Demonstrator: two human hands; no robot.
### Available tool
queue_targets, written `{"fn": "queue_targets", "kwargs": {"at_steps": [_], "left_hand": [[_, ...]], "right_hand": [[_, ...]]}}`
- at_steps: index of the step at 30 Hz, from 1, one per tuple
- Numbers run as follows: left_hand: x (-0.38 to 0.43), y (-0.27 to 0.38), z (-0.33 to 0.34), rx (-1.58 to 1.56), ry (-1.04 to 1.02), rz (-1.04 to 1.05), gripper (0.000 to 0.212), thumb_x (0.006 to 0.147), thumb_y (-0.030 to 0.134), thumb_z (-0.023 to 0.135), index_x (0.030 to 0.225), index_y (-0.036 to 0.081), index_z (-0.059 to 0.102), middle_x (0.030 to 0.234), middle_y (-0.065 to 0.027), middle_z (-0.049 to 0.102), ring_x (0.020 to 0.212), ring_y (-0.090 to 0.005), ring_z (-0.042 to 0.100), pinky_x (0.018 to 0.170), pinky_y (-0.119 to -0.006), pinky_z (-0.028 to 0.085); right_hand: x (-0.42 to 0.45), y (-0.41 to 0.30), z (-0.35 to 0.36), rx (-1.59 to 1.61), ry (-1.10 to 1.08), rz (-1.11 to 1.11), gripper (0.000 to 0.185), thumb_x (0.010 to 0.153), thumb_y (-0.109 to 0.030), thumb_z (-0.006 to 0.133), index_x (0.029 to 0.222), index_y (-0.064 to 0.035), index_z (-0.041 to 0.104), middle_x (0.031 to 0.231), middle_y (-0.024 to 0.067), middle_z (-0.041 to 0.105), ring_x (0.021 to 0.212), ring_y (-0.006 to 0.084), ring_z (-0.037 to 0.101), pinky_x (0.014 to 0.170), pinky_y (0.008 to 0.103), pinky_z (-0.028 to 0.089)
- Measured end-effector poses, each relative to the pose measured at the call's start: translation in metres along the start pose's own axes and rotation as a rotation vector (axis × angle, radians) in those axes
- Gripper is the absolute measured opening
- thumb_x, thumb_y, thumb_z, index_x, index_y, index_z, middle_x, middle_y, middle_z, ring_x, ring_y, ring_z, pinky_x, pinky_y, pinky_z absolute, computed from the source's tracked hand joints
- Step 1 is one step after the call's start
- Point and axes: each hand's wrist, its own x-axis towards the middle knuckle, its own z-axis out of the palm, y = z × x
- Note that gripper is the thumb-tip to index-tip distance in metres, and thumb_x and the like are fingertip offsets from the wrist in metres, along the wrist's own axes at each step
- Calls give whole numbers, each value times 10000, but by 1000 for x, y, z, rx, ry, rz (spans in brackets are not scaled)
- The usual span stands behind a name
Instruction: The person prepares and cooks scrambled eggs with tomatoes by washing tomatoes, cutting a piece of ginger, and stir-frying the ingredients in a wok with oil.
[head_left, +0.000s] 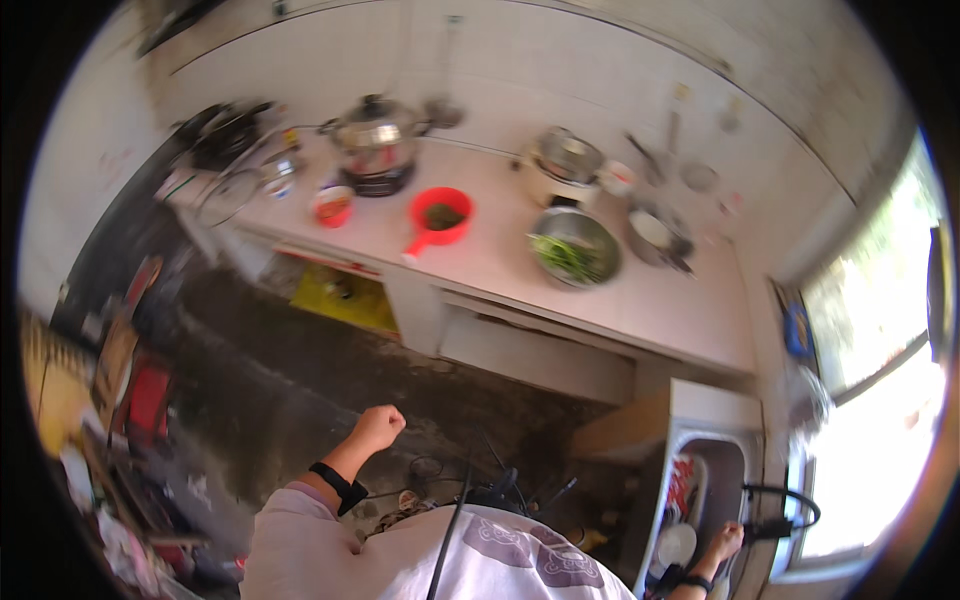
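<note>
My left hand (382, 429) hangs over the dark floor in front of the counter, its fingers curled into a fist with nothing seen in it. Over the sink (718, 457) at the lower right, my right hand (726, 540) is at the near end of a black faucet (772, 529). Its fingers are bent, but whether they grip the faucet's handle is not clear. Below that hand, a white bowl (676, 544) and something red and white (680, 484) lie in the sink.
Along the counter (487, 262) stand a steel bowl of green vegetables (574, 251), a red ladle-like scoop (442, 217), a lidded pot (375, 142), a cooker (562, 169) and a red-and-white cup (332, 206). A wok (225, 139) sits far left. A window (862, 450) is beside the sink.
</note>
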Motion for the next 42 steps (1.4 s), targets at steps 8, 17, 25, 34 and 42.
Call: {"fn": "queue_targets", "kwargs": {"at_steps": [8,17,25,34,42], "left_hand": [[-151,-209,-52,153,-74,-446,412,884,472,583,967,100,737,952,-170,699,927,-363,652,845,-460,508],[-200,-265,-90,-156,219,-568,321,882,370,587,963,89,717,979,-177,692,956,-396,639,833,-472,509],[-254,-327,-132,-178,482,-953,266,887,287,604,914,47,715,936,-174,706,873,-348,673,791,-442,529],[-23,-385,-362,-1018,694,-798,319,972,342,567,1147,85,636,983,-54,695,821,-161,662,687,-307,538],[324,-492,-512,-1393,415,-411,226,944,256,611,1090,85,639,930,-54,697,769,-148,656,633,-287,515]], "right_hand": [[-101,-261,60,452,-922,238,153,832,-198,712,916,-73,683,786,115,683,739,278,702,576,394,560],[-214,-641,51,213,-955,-1029,296,841,-336,655,823,-49,726,836,163,702,818,365,671,765,467,518],[-363,-924,72,471,-1426,-1193,262,873,-312,671,923,-61,731,760,96,721,705,187,692,688,339,536],[-403,-1041,111,461,-1441,-1355,302,908,-299,646,988,-13,701,842,111,730,690,185,707,686,335,545],[-405,-990,112,346,-1404,-888,243,901,-220,610,958,-2,701,792,111,716,656,183,694,574,315,540]]}}
